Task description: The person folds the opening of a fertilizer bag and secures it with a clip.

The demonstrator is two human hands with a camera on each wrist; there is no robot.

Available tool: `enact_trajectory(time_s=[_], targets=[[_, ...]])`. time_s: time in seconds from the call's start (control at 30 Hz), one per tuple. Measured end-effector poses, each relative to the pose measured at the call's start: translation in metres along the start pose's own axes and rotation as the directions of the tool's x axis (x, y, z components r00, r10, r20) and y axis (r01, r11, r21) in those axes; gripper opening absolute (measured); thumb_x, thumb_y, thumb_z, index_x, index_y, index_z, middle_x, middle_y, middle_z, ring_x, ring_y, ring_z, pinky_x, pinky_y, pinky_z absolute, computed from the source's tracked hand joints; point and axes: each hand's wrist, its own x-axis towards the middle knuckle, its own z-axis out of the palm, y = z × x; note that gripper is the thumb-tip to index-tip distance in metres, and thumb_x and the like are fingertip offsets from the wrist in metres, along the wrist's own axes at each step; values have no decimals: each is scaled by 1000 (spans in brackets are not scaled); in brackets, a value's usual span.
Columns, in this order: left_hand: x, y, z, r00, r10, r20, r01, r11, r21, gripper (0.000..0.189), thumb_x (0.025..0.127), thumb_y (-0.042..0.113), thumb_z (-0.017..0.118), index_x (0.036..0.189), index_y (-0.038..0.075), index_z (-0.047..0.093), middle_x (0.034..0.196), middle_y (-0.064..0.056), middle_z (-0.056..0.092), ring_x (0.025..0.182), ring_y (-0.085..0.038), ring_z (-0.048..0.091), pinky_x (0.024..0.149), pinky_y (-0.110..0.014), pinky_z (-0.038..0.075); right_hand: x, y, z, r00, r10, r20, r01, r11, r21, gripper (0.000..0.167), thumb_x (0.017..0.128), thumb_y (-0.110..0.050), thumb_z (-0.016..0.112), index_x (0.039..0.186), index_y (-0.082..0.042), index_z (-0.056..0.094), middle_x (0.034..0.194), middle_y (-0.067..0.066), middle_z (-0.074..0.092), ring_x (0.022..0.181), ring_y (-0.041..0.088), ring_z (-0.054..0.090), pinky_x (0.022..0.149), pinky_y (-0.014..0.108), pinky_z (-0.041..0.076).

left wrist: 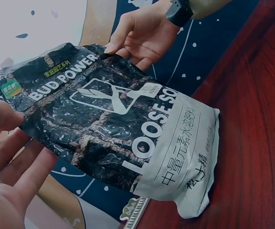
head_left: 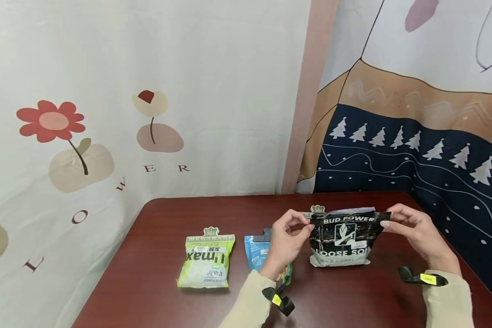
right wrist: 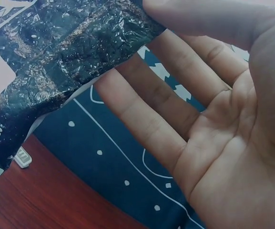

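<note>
A black soil bag (head_left: 341,238) with "BUD POWER" and "LOOSE SOIL" on its front stands over the table's right half, its lower end pale grey. My left hand (head_left: 286,243) pinches its top left corner between thumb and fingers. At the opposite top corner my right hand (head_left: 419,236) pinches the bag with the thumb in front. In the left wrist view the wrinkled bag (left wrist: 104,121) stretches between both hands. The right wrist view shows my right hand (right wrist: 208,129) with its fingers behind the bag's edge.
Behind the black bag a ruler-like clip with a crown-shaped top (head_left: 317,209) shows on the dark red table (head_left: 147,269). To the left lies a green bag (head_left: 207,266) with a similar clip (head_left: 211,233). A blue bag (head_left: 254,253) is partly hidden behind my left hand.
</note>
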Motion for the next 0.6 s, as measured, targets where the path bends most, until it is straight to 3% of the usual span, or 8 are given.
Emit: enact_trajectory(time_s=[0.17,0.27,0.33,0.4,0.5,0.6], targets=[[-3,-3,-2,999,36,17,-36,999,16,8,96,3,68,101,4,74,108,-20,72,99,-14,73,87,-25,59,2,2,0,999,-41,7,41,999,2,33,90,24,56,97,-7,63,85,-5,69,80,7,69,77,19,58],[-4,-4,-3,997,59,42,-62,995,79,17,98,3,65,104,8,80,111,-12,74,104,-13,71,86,-22,58,0,0,-1,999,-37,-21,35,997,-66,31,89,23,60,97,-3,72,91,-6,72,82,5,71,76,17,57],[-4,-4,-2,995,82,56,-88,988,129,21,98,3,64,106,11,81,113,-7,75,101,-11,70,82,-21,58,-1,-3,0,998,2,-58,-11,987,-158,25,90,18,64,103,0,76,98,-13,75,92,-1,69,80,12,54],[-4,-4,-2,992,107,68,-118,978,174,22,98,4,65,109,13,81,114,-4,75,101,-9,69,80,-22,59,-3,-7,1,993,58,-101,-83,959,-272,20,91,8,69,109,2,77,105,-20,74,105,-9,63,86,7,49],[-4,-3,0,986,150,72,-163,957,241,21,96,8,69,112,16,81,115,-3,75,101,-9,69,78,-23,59,-3,-11,2,979,127,-157,-182,888,-421,23,91,-7,77,113,-1,77,108,-29,70,116,-18,49,88,2,40],[-4,-4,2,979,192,65,-203,940,274,22,95,7,71,113,15,81,114,-4,76,106,-12,70,76,-22,59,0,-14,4,970,151,-188,-224,853,-472,26,89,-13,81,112,-1,78,106,-30,69,115,-19,47,87,2,39]])
